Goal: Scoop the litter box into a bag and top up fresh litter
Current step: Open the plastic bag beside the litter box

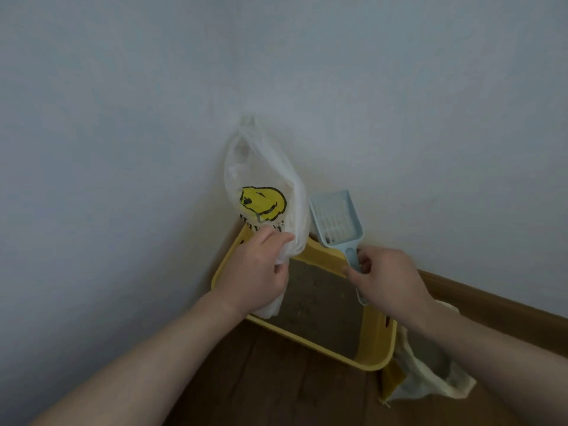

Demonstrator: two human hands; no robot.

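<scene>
Litter (319,305), grey and grainy, fills a yellow litter box (378,339) that sits on the wooden floor (276,379), pushed into the corner where two pale walls (123,149) meet. A white plastic bag (261,186) printed with a yellow smiley face hangs by its handles from a small clear hook (247,121) on the left wall, and its lower end trails over the box's back left rim. The left hand (258,272) is clamped on that lower part of the bag, with the fingers curled round the bunched plastic. Just to the right of the bag, a pale blue litter scoop (336,219) stands upright against the right wall, slotted head up, above the back rim of the box. The right hand (390,278) pinches the scoop's handle between thumb and fingers. The two hands are apart, one at each side of the box's far end. A brown skirting board (491,302) runs along the foot of the right wall. A crumpled pale bag (430,367) lies on the floor just beside the box's near right corner, partly hidden by the right forearm, with something greyish showing inside it.
</scene>
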